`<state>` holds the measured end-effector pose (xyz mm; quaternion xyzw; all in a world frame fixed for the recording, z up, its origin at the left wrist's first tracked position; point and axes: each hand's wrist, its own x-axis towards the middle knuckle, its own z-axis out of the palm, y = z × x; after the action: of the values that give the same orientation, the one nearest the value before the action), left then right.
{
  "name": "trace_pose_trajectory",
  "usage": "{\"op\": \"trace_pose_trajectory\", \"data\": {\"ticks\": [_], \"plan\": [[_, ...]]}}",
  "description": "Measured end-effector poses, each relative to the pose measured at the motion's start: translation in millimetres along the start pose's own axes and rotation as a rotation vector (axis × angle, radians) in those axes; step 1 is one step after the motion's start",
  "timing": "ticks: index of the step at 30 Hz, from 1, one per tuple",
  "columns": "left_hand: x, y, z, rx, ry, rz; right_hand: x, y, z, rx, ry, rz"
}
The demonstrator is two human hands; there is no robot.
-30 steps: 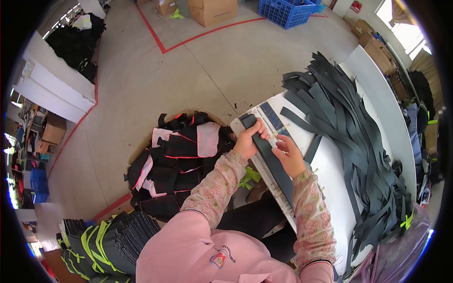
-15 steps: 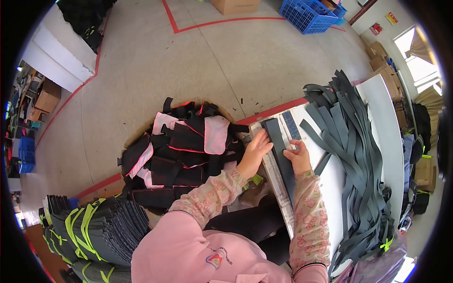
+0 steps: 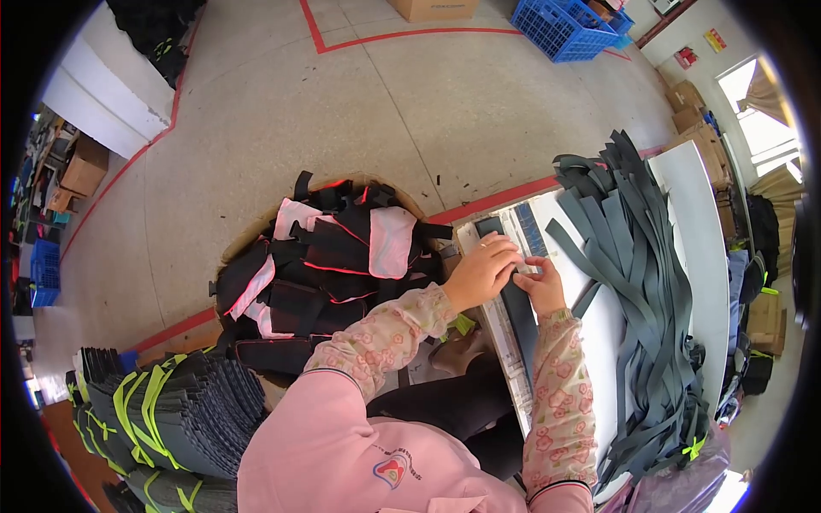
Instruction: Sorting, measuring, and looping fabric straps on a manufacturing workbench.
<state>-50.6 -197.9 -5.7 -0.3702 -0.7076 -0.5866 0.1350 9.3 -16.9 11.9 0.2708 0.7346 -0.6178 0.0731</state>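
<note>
On the white table (image 3: pixel 603 359), a dark grey strap (image 3: pixel 519 321) lies lengthwise near the left edge. My left hand (image 3: pixel 486 272) is over its upper part, with the fingers curled and closed at the tips. Right beside it, my right hand (image 3: pixel 543 289) pinches with thumb and forefinger. The fingertips of both hands meet above the strap, at something small and pale that I cannot make out. A blue-marked strip (image 3: pixel 530 229) shows on the tabletop just beyond the hands. To the right lies a big heap of loose grey straps (image 3: pixel 637 282).
Left of the table stands a round-edged carton (image 3: pixel 409 203) full of black-and-pink padded pieces (image 3: pixel 333 256). Stacks of dark pieces tied with yellow-green bands (image 3: pixel 162 415) are at the lower left. A blue crate (image 3: pixel 560 32) and a cardboard box (image 3: pixel 434 8) sit on the floor ahead.
My left hand has moved right, from the strap's left edge to my right hand, and its fingers have closed. My right hand has stayed nearly in place.
</note>
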Motion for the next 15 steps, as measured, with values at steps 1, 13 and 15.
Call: {"op": "trace_pose_trajectory", "data": {"ticks": [1, 13, 15], "plan": [[-1.3, -6.1, 1.3, 0.040, -0.028, -0.006, 0.2, 0.0, 1.2, -0.030, 0.008, 0.010], [0.9, -16.1, 10.1, 0.076, -0.014, -0.016, 5.3, -2.5, 0.3, -0.055, 0.041, 0.004], [1.0, -14.6, 11.2, 0.081, -0.015, -0.012, 3.9, -2.9, 0.8, -0.061, 0.043, -0.007]]}}
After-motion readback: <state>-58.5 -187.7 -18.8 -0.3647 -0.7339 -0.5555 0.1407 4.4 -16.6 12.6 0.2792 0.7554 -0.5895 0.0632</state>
